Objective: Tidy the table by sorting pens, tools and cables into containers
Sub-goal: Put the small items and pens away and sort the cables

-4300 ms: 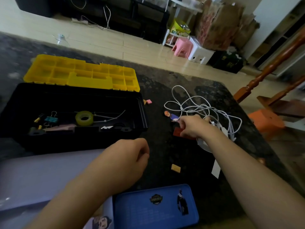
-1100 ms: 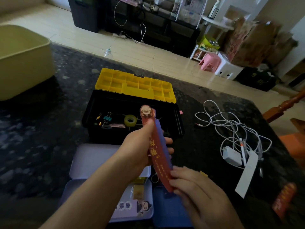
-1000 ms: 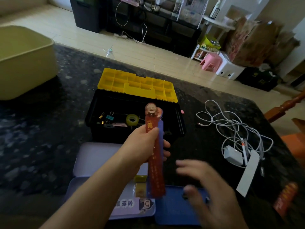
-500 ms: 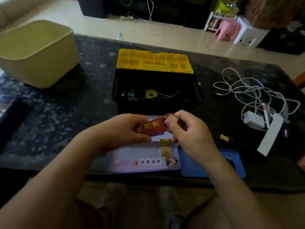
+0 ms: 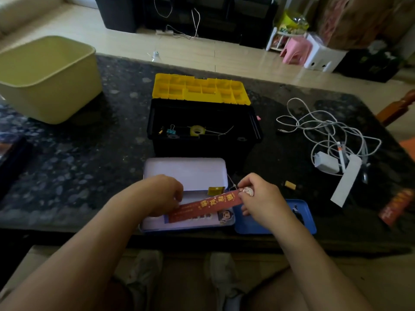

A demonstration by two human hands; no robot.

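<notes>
A long red bookmark (image 5: 203,205) with gold characters and a round cartoon head lies slanted over the open white tin pencil case (image 5: 184,173) at the table's near edge. My left hand (image 5: 161,195) grips its lower left end inside the case. My right hand (image 5: 260,198) pinches its upper right end at the cartoon head. Behind the case stands an open black toolbox (image 5: 224,151) with a yellow lid (image 5: 201,88); tape, a binder clip and small bits lie inside. A tangle of white cable (image 5: 323,129) with a charger (image 5: 325,163) lies to the right.
A pale yellow-green tub (image 5: 48,77) stands at the far left. A blue tin lid (image 5: 301,221) lies under my right wrist. A white strip (image 5: 345,182), another red bookmark (image 5: 397,205) and a small yellow piece (image 5: 290,184) lie at the right. The table's front edge is just below the case.
I carried the bookmark from upright in my left hand down to the pencil case. It now lies nearly flat over the case, held at both ends.
</notes>
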